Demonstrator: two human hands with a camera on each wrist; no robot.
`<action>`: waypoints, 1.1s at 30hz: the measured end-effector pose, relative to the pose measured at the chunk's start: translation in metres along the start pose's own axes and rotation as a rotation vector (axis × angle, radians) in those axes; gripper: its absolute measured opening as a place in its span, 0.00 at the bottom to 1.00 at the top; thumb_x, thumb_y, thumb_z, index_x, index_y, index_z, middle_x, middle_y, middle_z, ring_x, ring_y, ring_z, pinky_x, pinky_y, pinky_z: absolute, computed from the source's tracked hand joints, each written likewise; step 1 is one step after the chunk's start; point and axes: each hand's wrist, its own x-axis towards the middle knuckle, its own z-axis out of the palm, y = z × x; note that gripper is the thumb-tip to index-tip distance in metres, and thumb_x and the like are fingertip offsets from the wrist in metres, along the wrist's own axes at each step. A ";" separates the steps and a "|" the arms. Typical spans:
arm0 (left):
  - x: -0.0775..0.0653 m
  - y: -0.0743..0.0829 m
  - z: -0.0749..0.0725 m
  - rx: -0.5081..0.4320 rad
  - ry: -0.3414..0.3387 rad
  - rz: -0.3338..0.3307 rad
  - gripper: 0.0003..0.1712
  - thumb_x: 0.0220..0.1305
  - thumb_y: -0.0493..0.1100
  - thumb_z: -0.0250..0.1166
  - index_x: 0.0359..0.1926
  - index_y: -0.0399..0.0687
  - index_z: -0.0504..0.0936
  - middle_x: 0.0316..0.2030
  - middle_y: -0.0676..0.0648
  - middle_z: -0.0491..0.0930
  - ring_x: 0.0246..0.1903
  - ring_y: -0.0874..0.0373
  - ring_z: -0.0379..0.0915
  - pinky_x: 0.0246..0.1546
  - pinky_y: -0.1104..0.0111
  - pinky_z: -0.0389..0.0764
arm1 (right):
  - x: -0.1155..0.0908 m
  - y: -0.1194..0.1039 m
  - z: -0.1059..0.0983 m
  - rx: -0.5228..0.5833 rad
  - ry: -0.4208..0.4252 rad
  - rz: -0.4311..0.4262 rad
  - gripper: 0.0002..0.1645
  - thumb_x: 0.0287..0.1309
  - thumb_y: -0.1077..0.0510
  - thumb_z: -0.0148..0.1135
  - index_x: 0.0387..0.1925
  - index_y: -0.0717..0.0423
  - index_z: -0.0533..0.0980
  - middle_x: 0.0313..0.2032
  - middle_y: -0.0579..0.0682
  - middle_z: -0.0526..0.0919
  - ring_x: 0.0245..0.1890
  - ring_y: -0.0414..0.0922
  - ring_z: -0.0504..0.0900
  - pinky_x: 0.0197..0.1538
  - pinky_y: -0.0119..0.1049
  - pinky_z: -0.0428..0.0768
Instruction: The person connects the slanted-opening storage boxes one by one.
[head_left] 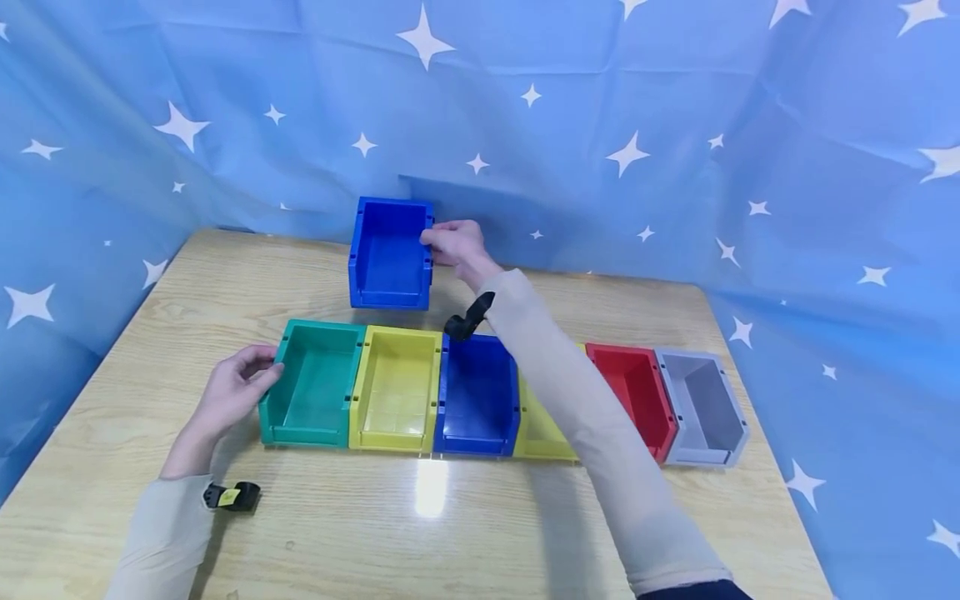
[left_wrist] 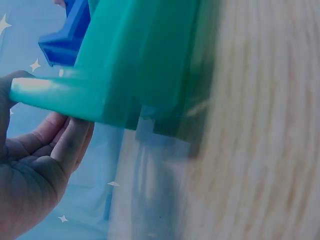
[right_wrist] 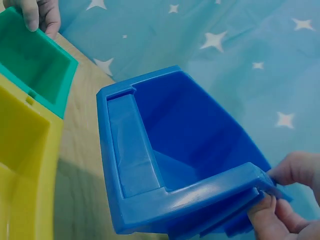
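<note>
My right hand pinches the right side wall of a blue bin behind the row, its open top facing me. In the right wrist view, thumb and fingers squeeze the rim of that blue bin. My left hand grips the left wall of the green bin, the leftmost of the row. Seen from the left wrist, the thumb lies over the green bin's edge with fingers beneath it. Beside the green bin stands a yellow bin.
Further right in the row come a second blue bin, another yellow bin partly hidden by my right forearm, a red bin and a grey bin. A blue star-patterned cloth hangs behind the wooden table.
</note>
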 end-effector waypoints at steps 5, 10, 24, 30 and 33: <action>0.002 -0.002 -0.005 0.027 0.054 -0.030 0.16 0.65 0.34 0.56 0.49 0.23 0.73 0.40 0.41 0.74 0.35 0.78 0.67 0.34 0.87 0.72 | -0.005 -0.007 -0.026 -0.018 0.005 -0.023 0.20 0.54 0.63 0.65 0.49 0.61 0.75 0.47 0.53 0.79 0.46 0.47 0.81 0.53 0.38 0.78; 0.003 -0.007 -0.017 0.075 0.086 -0.083 0.18 0.66 0.36 0.55 0.50 0.22 0.72 0.40 0.44 0.74 0.34 0.79 0.65 0.33 0.88 0.71 | -0.009 -0.010 -0.048 -0.039 0.038 -0.030 0.21 0.54 0.62 0.66 0.51 0.60 0.75 0.47 0.53 0.80 0.46 0.47 0.81 0.52 0.37 0.78; 0.003 -0.017 -0.041 0.021 0.134 -0.166 0.18 0.67 0.35 0.52 0.50 0.20 0.69 0.30 0.71 0.68 0.32 0.78 0.65 0.31 0.88 0.71 | -0.034 -0.005 -0.117 -0.025 0.087 -0.062 0.17 0.56 0.63 0.63 0.48 0.61 0.74 0.42 0.52 0.77 0.45 0.49 0.78 0.55 0.40 0.77; 0.004 -0.020 -0.050 -0.010 0.150 -0.196 0.11 0.66 0.36 0.53 0.45 0.33 0.75 0.30 0.71 0.69 0.31 0.77 0.66 0.30 0.88 0.71 | -0.046 0.001 -0.151 -0.012 0.109 -0.051 0.21 0.57 0.64 0.61 0.53 0.63 0.70 0.46 0.52 0.74 0.47 0.49 0.75 0.58 0.41 0.74; 0.004 -0.022 -0.054 -0.030 0.154 -0.198 0.06 0.66 0.35 0.53 0.42 0.40 0.75 0.29 0.71 0.69 0.31 0.76 0.66 0.30 0.88 0.71 | -0.053 0.004 -0.166 -0.011 0.120 -0.057 0.22 0.57 0.64 0.61 0.54 0.64 0.69 0.45 0.51 0.73 0.43 0.46 0.74 0.59 0.42 0.73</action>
